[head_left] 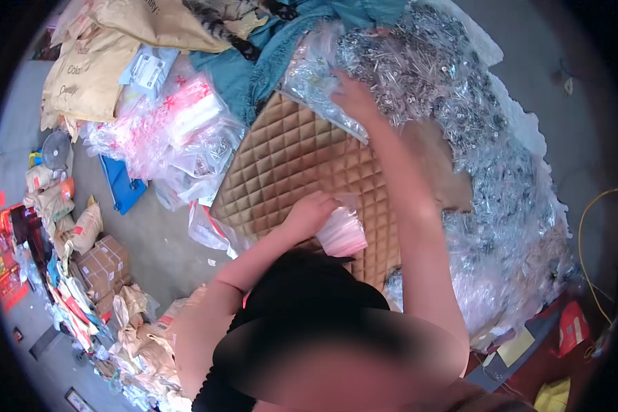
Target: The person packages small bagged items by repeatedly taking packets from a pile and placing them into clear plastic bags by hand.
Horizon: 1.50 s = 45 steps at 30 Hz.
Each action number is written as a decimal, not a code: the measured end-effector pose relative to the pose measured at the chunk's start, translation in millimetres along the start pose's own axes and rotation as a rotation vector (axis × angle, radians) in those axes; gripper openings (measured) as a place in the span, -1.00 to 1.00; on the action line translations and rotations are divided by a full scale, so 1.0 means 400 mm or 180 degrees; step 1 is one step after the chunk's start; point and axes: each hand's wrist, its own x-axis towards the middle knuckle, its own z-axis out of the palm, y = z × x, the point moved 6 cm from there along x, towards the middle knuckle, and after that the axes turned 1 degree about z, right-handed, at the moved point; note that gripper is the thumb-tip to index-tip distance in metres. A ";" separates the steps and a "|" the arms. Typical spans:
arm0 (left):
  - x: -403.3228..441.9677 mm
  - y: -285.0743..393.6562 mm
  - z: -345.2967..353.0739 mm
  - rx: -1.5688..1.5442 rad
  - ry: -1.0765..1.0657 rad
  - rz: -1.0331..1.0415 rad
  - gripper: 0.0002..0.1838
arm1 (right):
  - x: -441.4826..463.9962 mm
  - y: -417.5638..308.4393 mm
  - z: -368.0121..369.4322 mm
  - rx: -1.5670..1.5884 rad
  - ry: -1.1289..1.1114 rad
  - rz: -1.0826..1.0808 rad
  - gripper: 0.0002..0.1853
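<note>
On a brown quilted mat [288,147], my left hand [312,214] has its bent fingers on the upper edge of a stack of small clear zip bags [343,233] with pink-red strips. My right hand [354,98] reaches farther out, over a clear plastic bag [316,79] at the mat's far edge. Its fingers look apart, and I see nothing held in them. The contents of that plastic bag are too blurred to name. Beside my right hand spreads a large heap of small clear packets [426,75] with shiny little pieces in them.
Pink and clear plastic bags [185,123] lie left of the mat, near a blue flat object [122,184]. Brown paper sacks [93,75] and a teal cloth [237,75] with a striped cat [220,27] are at the far side. A yellow cable [581,233] runs on the right.
</note>
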 end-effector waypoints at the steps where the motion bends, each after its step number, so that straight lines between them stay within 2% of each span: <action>1: -0.009 -0.010 -0.004 0.0030 0.0140 -0.0389 -0.77 | 0.002 0.014 0.022 -0.0955 -0.0065 0.0026 -0.36; 2: -0.017 -0.023 -0.009 0.0064 0.0286 -0.0779 -0.80 | 0.003 0.029 0.041 -0.1912 -0.0125 0.0036 -0.45; 3: -0.011 -0.047 -0.015 -0.0076 0.0412 -0.0704 -0.80 | 0.013 0.023 0.034 -0.2112 -0.0156 0.0037 -0.45; 5: -0.059 -0.096 -0.059 -0.0222 0.0940 -0.0898 -0.84 | -0.007 0.009 0.049 -0.2111 0.0208 -0.0143 -0.60; 9: -0.067 -0.128 -0.095 -0.0111 0.0723 -0.0788 -0.74 | -0.084 0.026 0.016 -0.2167 0.0512 -0.0332 -0.66; 11: -0.053 -0.128 -0.113 -0.0132 0.1012 -0.0551 -0.76 | -0.133 0.018 -0.018 -0.1426 0.0680 -0.0806 -0.70; 12: -0.043 -0.123 -0.123 -0.0193 0.1050 -0.0562 -0.67 | -0.169 -0.023 -0.032 -0.1468 0.0686 -0.0827 -0.70; 14: -0.009 -0.105 -0.108 -0.0394 0.0916 -0.0363 -0.65 | -0.327 -0.076 -0.052 0.0833 0.0530 0.0396 -0.78; 15: 0.011 -0.094 -0.098 -0.0537 0.0783 -0.0202 -0.63 | -0.382 -0.089 -0.046 0.0825 0.0555 0.0432 -0.78; 17: 0.022 -0.058 -0.075 -0.0857 0.0590 -0.0108 -0.66 | -0.477 -0.113 -0.035 0.1487 0.0599 0.0295 -0.77; 19: 0.018 0.002 -0.061 -0.1121 0.0483 0.0276 -0.71 | -0.577 -0.100 -0.005 0.1383 0.0622 0.0329 -0.77; 21: -0.007 0.033 -0.047 -0.1161 0.0257 0.0147 -0.74 | -0.660 -0.105 0.004 0.1286 0.0634 0.0318 -0.78; 23: -0.038 0.066 -0.029 -0.1575 0.0136 0.0578 -0.73 | -0.732 -0.130 0.014 -0.0609 0.0092 0.0510 -0.79; 24: -0.057 0.071 -0.001 -0.1569 0.0133 0.0587 -0.73 | -0.755 -0.178 0.001 -0.1150 0.0076 0.0187 -0.83; 25: -0.079 0.091 0.035 -0.1449 0.0022 0.0721 -0.73 | -0.787 -0.202 -0.006 -0.1146 0.0072 0.0173 -0.83; 27: -0.110 0.126 0.058 -0.1204 -0.0002 0.0795 -0.72 | -0.828 -0.222 0.031 -0.2412 -0.0815 0.0362 -0.82; 29: -0.127 0.199 0.065 -0.1003 -0.0029 0.1136 -0.76 | -0.866 -0.225 0.055 -0.3102 -0.1486 0.0554 -0.78; 31: -0.143 0.229 0.061 -0.0726 -0.0015 0.1308 -0.81 | -0.899 -0.212 0.062 -0.3004 -0.1423 0.0394 -0.77; 33: -0.155 0.231 0.066 -0.0604 0.0032 0.1212 -0.82 | -0.920 -0.266 0.043 -0.2144 -0.1030 -0.0201 -0.75; 34: -0.160 0.234 0.069 -0.0608 -0.0026 0.1230 -0.82 | -0.931 -0.274 0.039 -0.2145 -0.1087 -0.0342 -0.75; 36: -0.167 0.244 0.031 -0.0611 0.0190 0.1202 -0.85 | -0.934 -0.296 -0.004 -0.0967 -0.0423 -0.0385 -0.73; 37: -0.173 0.261 0.003 -0.0706 0.0308 0.1263 -0.87 | -0.939 -0.305 -0.005 -0.0956 -0.0483 -0.0476 -0.73; 39: -0.181 0.277 -0.024 -0.0604 0.0415 0.1238 -0.91 | -0.933 -0.297 -0.054 -0.0410 0.0381 -0.0051 -0.76; 40: -0.178 0.285 -0.018 -0.0529 0.0420 0.1254 -0.91 | -0.930 -0.296 -0.055 -0.0397 0.0320 -0.0126 -0.76; 42: -0.173 0.306 -0.013 -0.0396 0.0225 0.1204 -0.87 | -0.932 -0.252 -0.101 0.1355 0.1397 0.0516 -0.84; 45: -0.164 0.306 -0.005 -0.0782 0.0155 0.1153 -0.89 | -0.920 -0.298 -0.042 0.1357 0.1143 0.0170 -0.81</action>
